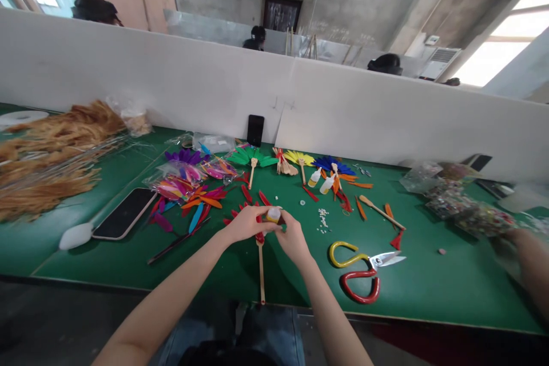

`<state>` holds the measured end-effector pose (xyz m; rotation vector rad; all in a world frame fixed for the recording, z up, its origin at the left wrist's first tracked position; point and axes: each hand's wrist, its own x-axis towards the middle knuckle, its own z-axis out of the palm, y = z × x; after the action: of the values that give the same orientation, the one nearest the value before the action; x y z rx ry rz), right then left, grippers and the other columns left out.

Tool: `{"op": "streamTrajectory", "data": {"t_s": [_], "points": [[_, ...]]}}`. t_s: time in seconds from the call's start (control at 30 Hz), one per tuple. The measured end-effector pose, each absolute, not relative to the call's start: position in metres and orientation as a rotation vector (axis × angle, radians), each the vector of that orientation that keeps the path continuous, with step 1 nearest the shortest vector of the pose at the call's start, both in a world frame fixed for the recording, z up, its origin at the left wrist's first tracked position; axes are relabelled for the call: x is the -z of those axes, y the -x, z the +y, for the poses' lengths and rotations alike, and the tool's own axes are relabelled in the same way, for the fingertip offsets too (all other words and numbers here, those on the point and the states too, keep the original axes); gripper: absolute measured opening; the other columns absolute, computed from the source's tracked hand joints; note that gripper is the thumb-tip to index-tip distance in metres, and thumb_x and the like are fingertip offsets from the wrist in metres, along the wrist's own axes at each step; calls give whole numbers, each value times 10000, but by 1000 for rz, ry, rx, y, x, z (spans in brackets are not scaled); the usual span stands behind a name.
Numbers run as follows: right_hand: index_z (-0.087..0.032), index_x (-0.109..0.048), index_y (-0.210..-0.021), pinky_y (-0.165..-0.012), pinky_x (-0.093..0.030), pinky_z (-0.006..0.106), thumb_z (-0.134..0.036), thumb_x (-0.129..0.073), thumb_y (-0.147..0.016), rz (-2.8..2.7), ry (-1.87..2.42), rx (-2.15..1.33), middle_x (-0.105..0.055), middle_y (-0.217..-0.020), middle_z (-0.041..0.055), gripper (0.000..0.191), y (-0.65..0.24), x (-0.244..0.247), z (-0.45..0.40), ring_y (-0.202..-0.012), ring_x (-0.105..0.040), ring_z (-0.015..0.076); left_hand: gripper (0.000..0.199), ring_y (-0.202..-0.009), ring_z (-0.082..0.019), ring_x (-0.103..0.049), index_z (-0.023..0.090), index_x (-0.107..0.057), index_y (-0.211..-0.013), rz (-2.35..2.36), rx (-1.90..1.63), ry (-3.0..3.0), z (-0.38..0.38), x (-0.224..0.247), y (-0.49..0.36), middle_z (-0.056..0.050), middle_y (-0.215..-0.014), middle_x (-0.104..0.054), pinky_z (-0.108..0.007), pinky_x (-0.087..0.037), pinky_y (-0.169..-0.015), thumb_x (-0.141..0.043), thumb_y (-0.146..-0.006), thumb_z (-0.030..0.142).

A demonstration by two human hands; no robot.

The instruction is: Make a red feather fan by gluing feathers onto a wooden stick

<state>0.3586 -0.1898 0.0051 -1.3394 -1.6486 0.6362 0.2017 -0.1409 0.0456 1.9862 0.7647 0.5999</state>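
Observation:
Between my two hands is a small glue bottle (273,215) with a white top and a yellow label. My left hand (246,225) closes on it from the left, and my right hand (295,238) grips it from the right. Some fingertips are hidden behind the bottle. Right below lies a red feather fan (259,237). Its wooden handle (262,277) points toward the table's front edge, and my hands cover part of its red feathers.
Scissors (371,266) with yellow and red handles lie at right, near small white beads (322,220). Behind are green (253,157), yellow (300,159) and blue (333,164) fans, plus two glue bottles (326,184). A phone (125,214) lies left. Another person's hand (525,249) is far right.

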Motion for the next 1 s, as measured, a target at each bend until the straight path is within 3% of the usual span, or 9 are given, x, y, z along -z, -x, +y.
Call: {"op": "streamTrajectory", "data": {"t_s": [0.13, 0.4, 0.53, 0.7, 0.83, 1.0], "points": [[-161, -560, -1038, -729, -491, 325, -64, -433, -655, -1633, 1333, -646, -648, -902, 72, 415, -361, -3, -188, -808, -615, 208, 504, -852, -206, -635, 170, -561, -1203, 751, -598, -1980, -140, -47, -205, -18, -835, -701, -227, -460, -729, -587, -778, 439], [-168, -578, -1018, -713, -498, 314, -57, -447, -647, -1630, 1315, -668, -648, -878, 56, 409, -351, -2, -187, -771, -611, 190, 549, -823, -195, -627, 190, -521, -1243, 839, -562, -2015, -143, -49, -194, -23, -952, -684, -239, -460, -720, -605, -764, 445], [-165, -588, -1005, -691, -502, 303, -71, -471, -662, -1630, 1294, -679, -652, -851, 48, 374, -343, -11, -190, -747, -614, 185, 578, -1006, -217, -584, 218, -431, -1315, 819, -570, -1987, -150, -44, -187, -55, -1171, -604, -282, -453, -840, -560, -800, 446], [-167, -609, -941, -657, -508, 293, -232, -585, -746, -1568, 1319, -674, -667, -811, 48, 207, -345, -25, -199, -686, -613, 177, 597, -1253, -219, -392, 233, -335, -1364, 888, -737, -2056, -159, -38, -176, -66, -1379, -418, -344, -325, -1026, -520, -835, 440], [-170, -601, -972, -683, -516, 297, -294, -602, -760, -1498, 1289, -608, -672, -873, 60, 245, -348, -28, -206, -754, -624, 187, 344, -1175, -190, -479, 230, -530, -1194, 1054, -979, -2005, -167, -40, -157, -44, -1246, -554, -329, -371, -995, -400, -910, 373], [-171, -594, -961, -725, -525, 317, -292, -616, -753, -1376, 1235, -504, -676, -911, 78, 242, -349, -29, -213, -812, -638, 200, 255, -969, -181, -598, 200, -639, -957, 1219, -1196, -1978, -196, -30, -138, -42, -986, -667, -306, -464, -878, -420, -907, 320]]}}
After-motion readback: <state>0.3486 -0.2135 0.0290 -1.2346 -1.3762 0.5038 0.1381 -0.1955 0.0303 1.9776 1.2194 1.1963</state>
